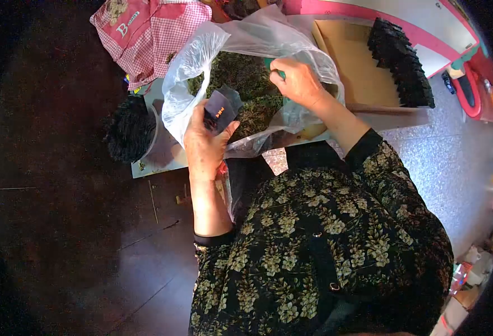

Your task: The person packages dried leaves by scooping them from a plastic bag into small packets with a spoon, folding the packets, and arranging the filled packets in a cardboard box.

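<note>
My left hand (204,140) is wrapped round a small dark pouch (219,112) with orange marks, held upright at the left side of a clear plastic bag (187,73). Inside the open bag lies a heap of dried green-brown leafy material (238,75). Over the right part of the heap is my right hand (294,81), its fingers curled together round something green, perhaps a handle, mostly hidden by the fingers.
A cardboard box (344,61) at the right holds a row of dark pouches (400,64). Black pouches (129,129) are bunched at the table's left edge (151,168). Pink checked cloth (162,33) lies at the upper left. A red-rimmed object (470,89) stands far right.
</note>
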{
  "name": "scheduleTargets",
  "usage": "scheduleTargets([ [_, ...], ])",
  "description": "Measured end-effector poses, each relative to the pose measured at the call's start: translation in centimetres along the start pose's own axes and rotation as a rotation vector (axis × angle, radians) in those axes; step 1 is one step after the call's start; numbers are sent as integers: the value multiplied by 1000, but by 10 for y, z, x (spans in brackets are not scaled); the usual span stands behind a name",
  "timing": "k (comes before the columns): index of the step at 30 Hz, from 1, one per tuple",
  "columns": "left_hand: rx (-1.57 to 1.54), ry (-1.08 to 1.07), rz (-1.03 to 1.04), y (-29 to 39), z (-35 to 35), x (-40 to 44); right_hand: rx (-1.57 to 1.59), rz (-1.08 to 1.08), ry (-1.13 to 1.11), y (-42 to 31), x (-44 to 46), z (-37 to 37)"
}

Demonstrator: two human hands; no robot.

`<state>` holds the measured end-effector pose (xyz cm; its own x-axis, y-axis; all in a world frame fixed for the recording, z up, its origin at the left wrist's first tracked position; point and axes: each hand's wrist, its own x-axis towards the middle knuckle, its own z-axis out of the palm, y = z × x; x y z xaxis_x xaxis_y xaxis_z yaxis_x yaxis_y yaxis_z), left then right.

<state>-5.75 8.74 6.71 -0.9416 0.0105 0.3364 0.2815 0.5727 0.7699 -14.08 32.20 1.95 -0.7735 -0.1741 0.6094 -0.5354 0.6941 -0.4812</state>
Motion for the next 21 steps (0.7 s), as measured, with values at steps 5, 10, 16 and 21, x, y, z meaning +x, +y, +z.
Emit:
scheduleTargets([
  [5, 50, 0, -52, 8, 0, -1, 44, 89, -62, -7, -3, 8],
  [10, 190, -20, -44, 6, 2, 1, 306, 348, -3, -7, -3, 27],
  [16, 288, -49, -95, 4, 3, 6, 890, 794, -58, 3, -2, 25],
  [21, 408, -67, -85, -9, 3, 9, 1033, 862, 2, 4, 2, 13],
])
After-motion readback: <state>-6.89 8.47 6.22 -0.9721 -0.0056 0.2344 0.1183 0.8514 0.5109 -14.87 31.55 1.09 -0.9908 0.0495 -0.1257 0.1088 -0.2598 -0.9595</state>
